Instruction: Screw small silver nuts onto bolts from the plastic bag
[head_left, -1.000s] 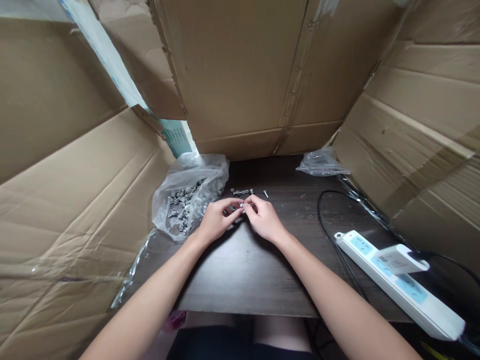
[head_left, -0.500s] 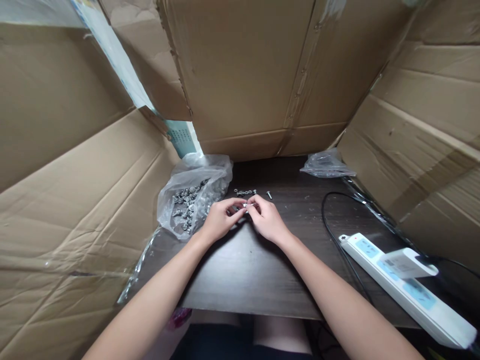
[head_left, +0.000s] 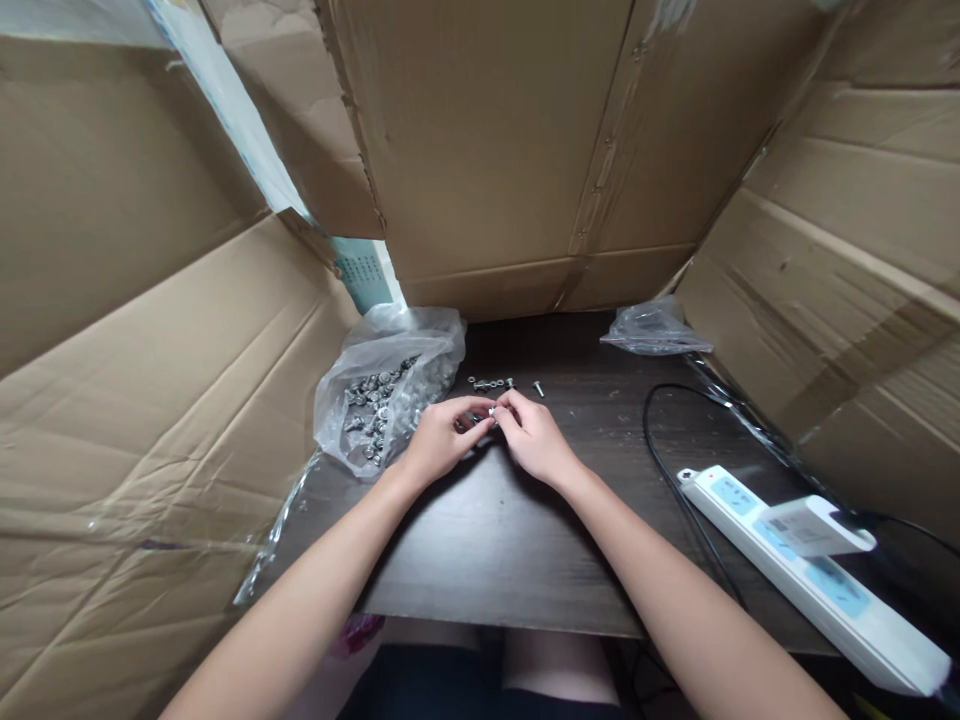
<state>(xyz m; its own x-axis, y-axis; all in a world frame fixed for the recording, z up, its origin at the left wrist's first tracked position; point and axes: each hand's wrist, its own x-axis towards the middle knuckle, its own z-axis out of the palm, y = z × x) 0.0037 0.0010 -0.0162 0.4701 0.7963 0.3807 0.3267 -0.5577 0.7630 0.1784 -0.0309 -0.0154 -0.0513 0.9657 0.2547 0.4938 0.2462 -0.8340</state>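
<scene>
bare left hand (head_left: 439,432) and bare right hand (head_left: 532,436) pinch a small silver metal fastener (head_left: 492,411) between their fingertips. loose silver metal bolts (head_left: 491,385) lie just beyond; far left, dark writing (head_left: 361,268) on a teal sheet (head_left: 369,290) is too small to read.

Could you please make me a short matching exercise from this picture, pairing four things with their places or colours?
Things:
1. small metal part
2. bag of metal pieces
3. power strip
4. lone bolt

Places or colours:
A. white with blue panels
B. on the table, just beyond the right hand
C. at the fingertips of both hands
D. left of the left hand

Pairs: 1-C, 2-D, 3-A, 4-B
</scene>
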